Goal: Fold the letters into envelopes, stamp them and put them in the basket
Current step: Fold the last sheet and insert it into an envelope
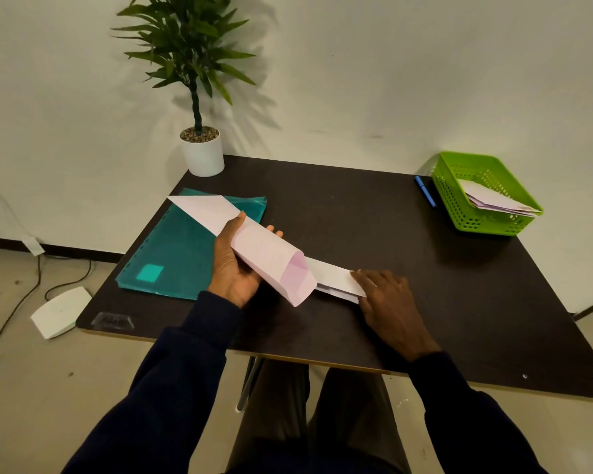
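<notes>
A person sits at a dark desk [356,206]. Both arms are in dark sleeves.

The left hand [235,268] holds a long paper [271,254]. The thumb lies on top of the paper and the fingers wrap under it, with the fingertips peeking out on the far side. The paper is pale pink and white. It is folded into a long strip with a pointed end. The pointed end sticks out to the far left, over a teal folder [182,248]. The middle part of the paper is lifted up off the desk and bends over like a tube.

The right hand [387,299] lies flat, with its fingers pressing the right end of the paper down on the desk. It does not grip anything.

The paper is in the middle of the desk, between the two hands.

A green basket [452,200] stands at the far right corner of the desk. Some folded letters [497,201] lie inside it. A blue pen [425,191] lies just beside the basket, on its left.

The teal folder lies flat on the left side of the desk. A green plant [192,53] in a white pot [202,155] stands at the far left corner.

On the floor to the left is a white box [60,311] with dark cables near it.
</notes>
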